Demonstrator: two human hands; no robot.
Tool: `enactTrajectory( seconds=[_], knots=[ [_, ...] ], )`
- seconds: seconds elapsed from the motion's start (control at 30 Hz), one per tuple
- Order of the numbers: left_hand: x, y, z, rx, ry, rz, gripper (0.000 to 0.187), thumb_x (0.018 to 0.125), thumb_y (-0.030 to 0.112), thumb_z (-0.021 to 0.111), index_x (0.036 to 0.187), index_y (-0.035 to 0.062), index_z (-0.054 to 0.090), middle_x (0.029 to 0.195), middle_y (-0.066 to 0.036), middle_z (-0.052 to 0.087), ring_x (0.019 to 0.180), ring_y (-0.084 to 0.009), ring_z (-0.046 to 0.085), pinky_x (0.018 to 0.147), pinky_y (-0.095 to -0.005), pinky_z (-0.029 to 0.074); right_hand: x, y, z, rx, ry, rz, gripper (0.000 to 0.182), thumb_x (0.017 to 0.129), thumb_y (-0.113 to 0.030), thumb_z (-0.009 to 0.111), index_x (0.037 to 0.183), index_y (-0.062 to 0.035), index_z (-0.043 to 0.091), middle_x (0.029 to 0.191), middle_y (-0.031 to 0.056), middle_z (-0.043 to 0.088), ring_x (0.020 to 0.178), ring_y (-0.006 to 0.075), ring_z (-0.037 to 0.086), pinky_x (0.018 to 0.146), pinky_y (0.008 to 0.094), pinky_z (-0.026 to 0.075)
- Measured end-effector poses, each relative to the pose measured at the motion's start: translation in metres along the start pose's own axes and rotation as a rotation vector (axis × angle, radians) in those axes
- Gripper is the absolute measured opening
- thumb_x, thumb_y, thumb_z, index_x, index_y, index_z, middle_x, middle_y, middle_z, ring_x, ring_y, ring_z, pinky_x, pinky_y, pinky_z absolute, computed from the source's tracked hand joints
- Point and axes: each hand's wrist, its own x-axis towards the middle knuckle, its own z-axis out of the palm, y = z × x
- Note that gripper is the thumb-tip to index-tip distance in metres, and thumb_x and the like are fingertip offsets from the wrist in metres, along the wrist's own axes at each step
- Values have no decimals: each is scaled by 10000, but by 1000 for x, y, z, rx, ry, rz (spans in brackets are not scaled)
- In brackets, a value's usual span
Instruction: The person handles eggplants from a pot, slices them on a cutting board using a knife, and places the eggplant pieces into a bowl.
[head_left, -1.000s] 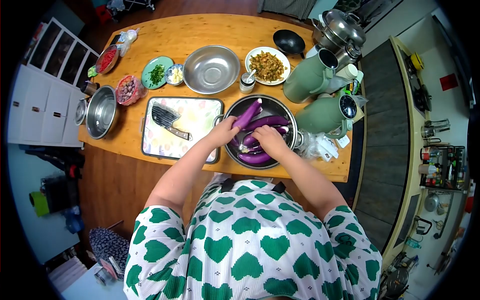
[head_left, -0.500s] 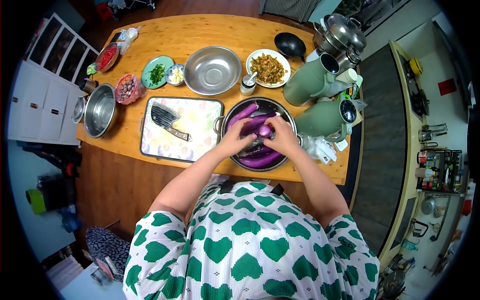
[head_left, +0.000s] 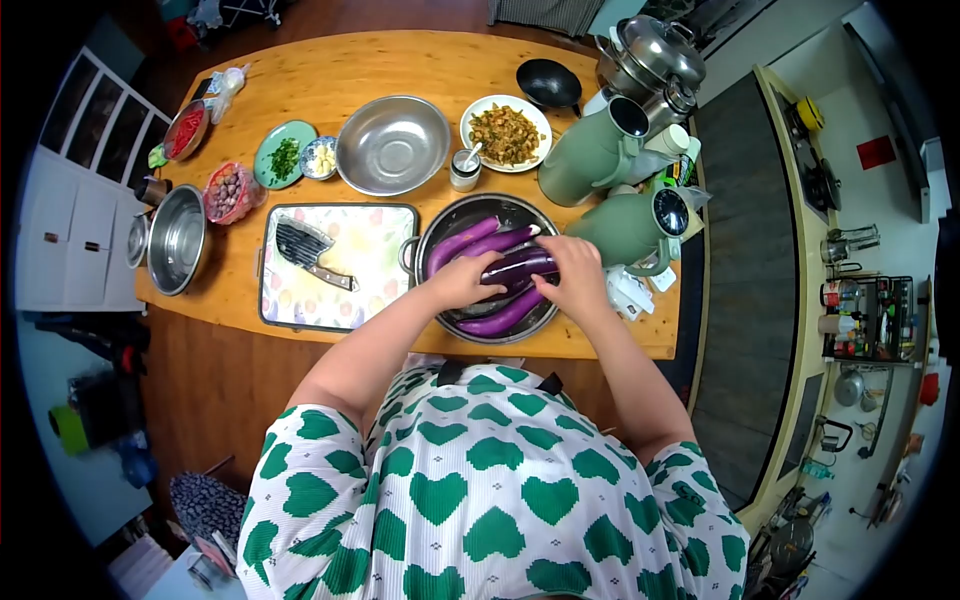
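"What are the hands on?"

"An eggplant (head_left: 518, 265). The left hand (head_left: 467, 283) has closed around one end and the right hand (head_left: 577, 278) around the other, so both are clamped on it."

"Where is it?"

"Over the round pan (head_left: 522, 212), at about its middle, lying roughly crosswise."

"Is anything else in the pan?"

"Two purple eggplants (head_left: 463, 243) lie slantwise along the far side and another, the nearest eggplant (head_left: 503, 317), along the near side. There may be more underneath; the hands cover the middle, so I can't be sure."

"And around it?"

"Left of the pan on the worktop (head_left: 350, 70) lies a patterned cutting board (head_left: 380, 250), with a cleaver (head_left: 305, 243) flat on it, handle pointing toward the pan. Beyond the pan are a small jar (head_left: 465, 178) with a spoon in it and a white plate (head_left: 541, 120) of chopped food. An empty steel bowl (head_left: 392, 145) sits beyond the board."

"To the right?"

"Two green jugs (head_left: 595, 155), standing near the right hand."
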Motion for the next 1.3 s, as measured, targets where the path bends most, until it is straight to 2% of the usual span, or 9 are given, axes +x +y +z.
enactTrajectory(
  seconds=[0.1, 0.2, 0.33, 0.47, 0.5, 0.63, 0.83, 0.93, 1.3],
  knots=[
    [1, -5, -6, -28, -65, -17, 586, 894, 341, 828, 1327, 6, 618, 1061, -220, 754, 975, -369, 743, 877, -424, 571, 8, 0, 6, -263, -205, -333, 632, 756, -231, 858, 1340, -153, 629, 1213, 81, 653, 1193, 284, 615, 1079, 462, 455],
    [-4, 28, -30, 2, -179, -177, 573, 894, 444, 808, 1251, 18, 670, 858, -192, 760, 776, -374, 747, 762, -456, 586, 13, -2, 27, -360, -398, -285, 583, 812, -294, 824, 1338, -142, 627, 1126, 99, 673, 1070, 329, 666, 979, 503, 514],
    [-11, -8, -13, 526, -33, 144, 691, 861, 715, 686, 1063, 54, 700, 810, -198, 734, 736, -380, 722, 669, -461, 578, 19, 7, 50, -90, -599, -211, 536, 872, -406, 789, 1309, -143, 622, 903, 156, 708, 809, 402, 718, 756, 537, 567],
    [-22, -11, -19, 644, -14, 166, 659, 831, 729, 676, 1011, 95, 684, 755, -139, 706, 752, -350, 723, 636, -447, 564, 40, 17, 57, 249, -966, -68, 446, 951, -410, 718, 1274, -126, 599, 856, 168, 692, 745, 306, 716, 697, 419, 591],
    [-23, -11, -20, 645, 45, 221, 652, 820, 725, 686, 1007, 100, 680, 756, -128, 699, 734, -343, 718, 625, -439, 563, 56, 11, 48, 548, -1328, 370, 421, 966, -430, 693, 1254, -134, 612, 830, 91, 673, 697, 191, 678, 585, 327, 558],
    [-21, -9, -35, 696, 213, 362, 622, 770, 711, 723, 962, 125, 649, 782, -75, 672, 678, -310, 700, 586, -394, 551, 59, 30, 43, 1399, -1530, 990, 331, 1043, -389, 605, 1233, -119, 573, 847, 35, 632, 642, 132, 614, 494, 247, 485],
    [-15, -21, -25, 504, 210, 46, 329, 1029, 425, 577, 1010, 131, 723, 788, -133, 718, 735, -369, 709, 651, -498, 555, 48, -13, 38, 580, -1006, 527, 462, 1019, -326, 679, 1350, -52, 511, 850, 99, 647, 678, 220, 667, 553, 351, 555],
    [-4, -19, -19, 471, 182, -212, 299, 1041, 356, 566, 1047, 140, 773, 847, -131, 732, 822, -371, 709, 745, -517, 550, 16, 21, 72, 120, -522, -93, 558, 952, -309, 752, 1405, -83, 518, 928, 136, 659, 841, 323, 694, 751, 425, 592],
    [-26, -57, 12, 851, 115, 125, 678, 883, 238, 736, 1525, 211, 519, 1421, -165, 556, 1333, -341, 515, 1137, -488, 391, -15, 22, 112, -139, -333, 2, 603, 861, -202, 787, 1424, -141, 582, 1189, 135, 578, 1161, 330, 567, 1043, 453, 446]
  ],
)
